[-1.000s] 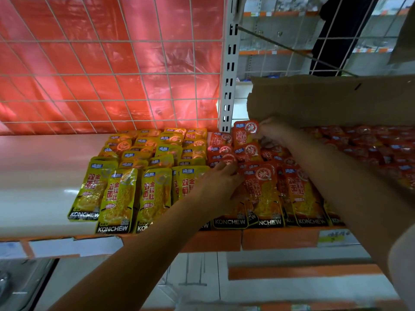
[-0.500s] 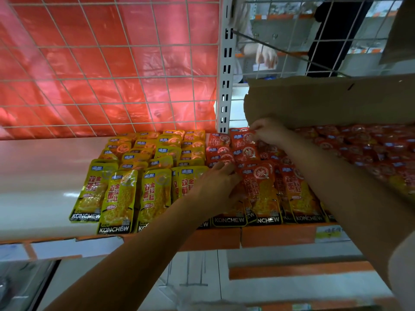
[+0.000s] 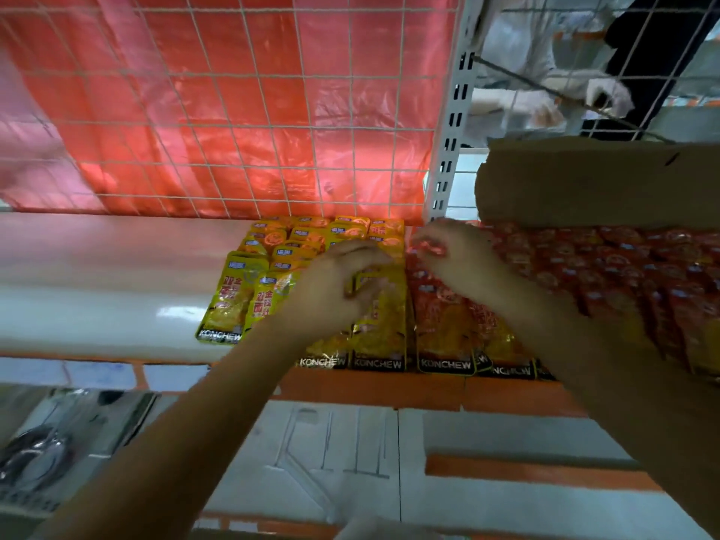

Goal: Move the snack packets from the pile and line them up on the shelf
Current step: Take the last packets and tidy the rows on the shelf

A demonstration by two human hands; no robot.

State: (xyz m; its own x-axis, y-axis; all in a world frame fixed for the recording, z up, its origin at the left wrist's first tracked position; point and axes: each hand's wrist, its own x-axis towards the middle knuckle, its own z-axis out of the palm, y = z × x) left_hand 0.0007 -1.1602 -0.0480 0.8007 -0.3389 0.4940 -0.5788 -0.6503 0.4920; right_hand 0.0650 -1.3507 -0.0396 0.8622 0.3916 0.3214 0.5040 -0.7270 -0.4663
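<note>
While rt hand (image 3: 452, 259) pinches red packet (image 3: 426, 246) at fingertips, blurred, red rows (image 3: 448, 317) lie just below at 6 o'clock, long axes 12–6. Lt hand (image 3: 335, 294), fingers loosely curled over yellow rows (image 3: 241, 302); grip unclear. Red pile (image 3: 643, 267) at 3 o'clock, rt hand nearer.

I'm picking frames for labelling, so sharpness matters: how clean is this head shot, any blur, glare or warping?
Head view: both hands are motion-smeared, the left hand and the right hand, so finger poses read poorly; front packet lettering stays legible on the yellow packets; a soft glare streak lies on the white shelf; wide-angle bending shows in the wire grid.
</note>
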